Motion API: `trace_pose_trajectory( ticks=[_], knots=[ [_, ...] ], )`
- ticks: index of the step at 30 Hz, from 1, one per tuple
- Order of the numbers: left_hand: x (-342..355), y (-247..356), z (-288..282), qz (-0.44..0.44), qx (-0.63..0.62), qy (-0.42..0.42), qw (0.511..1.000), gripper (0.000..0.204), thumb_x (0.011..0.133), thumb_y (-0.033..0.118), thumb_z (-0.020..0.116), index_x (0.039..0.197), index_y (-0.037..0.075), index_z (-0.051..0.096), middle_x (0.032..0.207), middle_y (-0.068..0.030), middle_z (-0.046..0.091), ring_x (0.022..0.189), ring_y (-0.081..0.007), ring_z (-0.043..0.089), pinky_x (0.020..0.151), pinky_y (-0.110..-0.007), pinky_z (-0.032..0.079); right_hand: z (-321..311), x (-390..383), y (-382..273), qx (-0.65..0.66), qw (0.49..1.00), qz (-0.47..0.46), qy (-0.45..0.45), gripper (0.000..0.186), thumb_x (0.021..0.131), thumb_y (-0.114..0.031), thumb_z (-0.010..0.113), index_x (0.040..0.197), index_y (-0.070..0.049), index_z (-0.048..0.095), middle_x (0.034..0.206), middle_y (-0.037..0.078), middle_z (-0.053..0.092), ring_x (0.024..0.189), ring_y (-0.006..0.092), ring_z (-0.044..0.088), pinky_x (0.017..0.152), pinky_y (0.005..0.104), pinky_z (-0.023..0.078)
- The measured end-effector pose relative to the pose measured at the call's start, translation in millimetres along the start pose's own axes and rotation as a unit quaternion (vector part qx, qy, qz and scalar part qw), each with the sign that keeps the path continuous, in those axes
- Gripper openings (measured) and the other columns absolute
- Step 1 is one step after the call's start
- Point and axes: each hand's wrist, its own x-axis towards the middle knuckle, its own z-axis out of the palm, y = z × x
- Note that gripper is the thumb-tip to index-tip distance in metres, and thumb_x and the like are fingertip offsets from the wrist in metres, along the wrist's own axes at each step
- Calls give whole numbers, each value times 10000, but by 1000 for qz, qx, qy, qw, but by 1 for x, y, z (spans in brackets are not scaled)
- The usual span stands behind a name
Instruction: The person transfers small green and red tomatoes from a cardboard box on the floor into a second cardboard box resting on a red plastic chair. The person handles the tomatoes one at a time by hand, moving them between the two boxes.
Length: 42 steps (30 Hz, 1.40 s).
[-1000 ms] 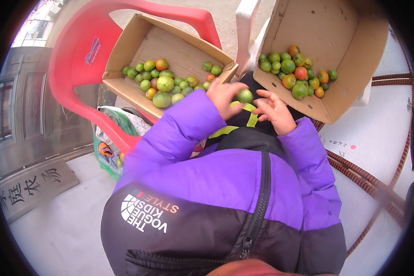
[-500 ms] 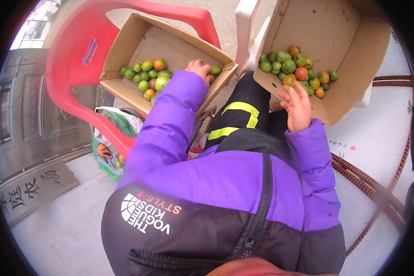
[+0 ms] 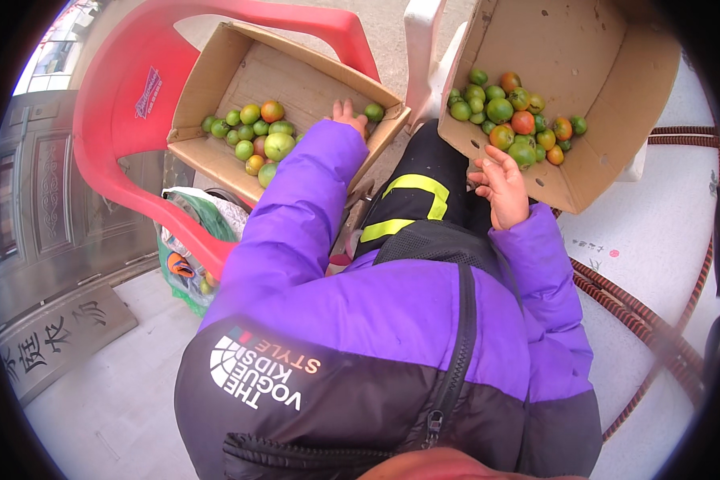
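Observation:
Inside the left cardboard box (image 3: 292,68), my left hand (image 3: 349,120) reaches down near the right wall. Its fingers look slightly apart and I see nothing in them; the palm side is hidden. Just right of it lies a single green tomato (image 3: 374,112). A cluster of tomatoes (image 3: 262,128), mostly green with some orange, lies to its left, partly hidden by my sleeve. My right hand (image 3: 500,188) hovers palm partly up by the near edge of the right cardboard box (image 3: 552,48), fingers loosely curled and apart, holding nothing visible. Green, orange and red tomatoes (image 3: 524,120) are heaped in that box.
The left box rests on a red plastic chair (image 3: 108,88); a white chair (image 3: 422,56) stands beneath the right one. A green and white plastic bag (image 3: 186,248) sits below the red chair's arm. Brown ribbed bands (image 3: 640,320) cross the white surface at right.
My left hand has shifted slightly, and the lone green tomato now lies more clearly apart from it. My right hand has turned and its fingers have curled more, moving slightly left.

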Motion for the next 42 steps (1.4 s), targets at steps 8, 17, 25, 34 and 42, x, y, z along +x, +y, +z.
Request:
trace_pose_trajectory(
  ticks=[8,17,25,34,42],
  knots=[
    [7,-16,14,49,-67,34,996,298,761,233,706,1050,172,671,1415,-182,410,1347,-434,324,1058,-538,371,-7,-5,0,2,1000,-6,-9,469,945,-229,556,1333,1,429,1130,112,580,895,147,615,689,250,478],
    [-57,-9,-28,24,-672,74,737,275,878,180,691,1104,56,597,1134,-119,626,1061,-222,591,956,-332,446,3,-7,1,-12,999,0,-43,438,946,-224,557,1313,-4,464,1109,113,597,874,139,614,682,243,474],
    [-85,6,-54,26,-905,-61,420,368,1014,322,468,1315,112,458,1077,-80,630,989,-204,630,879,-351,519,5,-14,-3,-24,998,-17,-50,429,945,-231,560,1302,-7,479,1095,106,601,868,134,612,685,238,466],
    [-95,18,-74,-34,-920,-99,377,377,1019,390,426,1322,170,469,1111,-76,643,1003,-208,637,827,-331,532,7,-17,-3,-28,998,-14,-55,406,945,-233,562,1281,-14,496,1074,96,609,860,124,610,684,235,464],
    [-97,24,-74,-28,-915,-121,383,284,991,264,531,1236,121,536,1077,-59,656,951,-201,653,804,-302,521,9,-18,-6,-31,997,-11,-75,412,942,-240,571,1284,-22,498,1085,89,612,870,123,610,693,233,465]
  ],
)
